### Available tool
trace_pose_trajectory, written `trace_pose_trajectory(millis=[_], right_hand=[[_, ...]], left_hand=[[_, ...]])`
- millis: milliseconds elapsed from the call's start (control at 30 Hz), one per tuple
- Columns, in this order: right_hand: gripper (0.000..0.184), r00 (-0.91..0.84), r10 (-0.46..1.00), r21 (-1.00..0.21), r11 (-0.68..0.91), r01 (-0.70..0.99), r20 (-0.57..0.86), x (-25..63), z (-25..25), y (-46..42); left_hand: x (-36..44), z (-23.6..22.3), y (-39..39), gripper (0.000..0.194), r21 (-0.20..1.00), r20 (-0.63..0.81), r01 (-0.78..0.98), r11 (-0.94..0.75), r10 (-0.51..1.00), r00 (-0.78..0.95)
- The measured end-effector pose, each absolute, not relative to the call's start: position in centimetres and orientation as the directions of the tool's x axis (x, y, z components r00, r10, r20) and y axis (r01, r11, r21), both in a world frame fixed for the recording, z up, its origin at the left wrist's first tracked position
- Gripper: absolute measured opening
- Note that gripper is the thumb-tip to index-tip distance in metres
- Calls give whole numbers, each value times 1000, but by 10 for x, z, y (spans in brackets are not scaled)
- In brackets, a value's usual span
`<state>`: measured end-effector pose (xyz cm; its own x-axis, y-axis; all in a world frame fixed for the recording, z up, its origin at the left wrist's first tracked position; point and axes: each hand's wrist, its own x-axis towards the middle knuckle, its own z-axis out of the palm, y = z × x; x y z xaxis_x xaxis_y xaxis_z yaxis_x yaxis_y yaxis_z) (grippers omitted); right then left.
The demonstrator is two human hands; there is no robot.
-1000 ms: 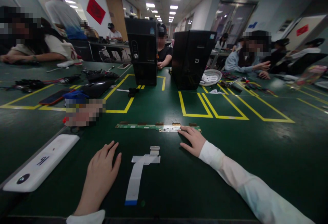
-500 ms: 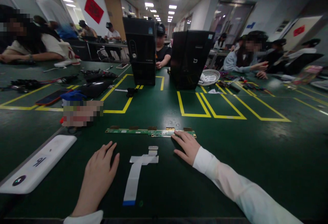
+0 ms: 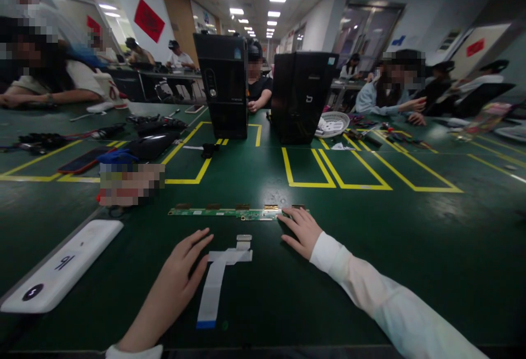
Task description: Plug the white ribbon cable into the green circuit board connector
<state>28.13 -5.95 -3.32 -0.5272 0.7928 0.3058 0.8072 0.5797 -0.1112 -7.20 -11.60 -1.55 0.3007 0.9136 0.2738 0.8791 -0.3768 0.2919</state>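
A long, narrow green circuit board (image 3: 217, 212) lies across the table in front of me, with several brown and gold tabs along its far edge. My right hand (image 3: 302, 233) rests at the board's right end, fingers spread and fingertips covering part of it. Nearer to me lies a white flat ribbon cable (image 3: 211, 293), folded at its upper part, with a blue strip at its near end and a connector at its far end. Just left of that cable is my left hand (image 3: 183, 271), fingers stretched out, its thumb close to the cable's fold. Neither hand grips anything.
A white slab-like device (image 3: 66, 266) lies at the left. Two black computer towers (image 3: 222, 85) stand across the green table. Cables (image 3: 41, 142) lie at the far left, and a white basket (image 3: 332, 123) sits behind the right tower. Several people sit around.
My left hand has moved right and slightly forward, closer to the ribbon cable. My right hand stays at the board's right end, reaching slightly farther over it.
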Motion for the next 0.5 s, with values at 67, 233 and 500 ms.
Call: trace_pose_trajectory(millis=[67,233,500], right_hand=[[50,-531,791,-120,585,802,305,282,-35,-58],[51,-539,778,-123,599,791,323,282,-38,-57],[50,-556,769,-123,614,780,314,282,-35,-56]], left_hand=[[-60,-5,-120,43,286,232,810,-511,858,459],[-35,16,-114,45,239,125,720,-652,756,643],[-7,16,-98,49,236,23,675,-699,699,715]])
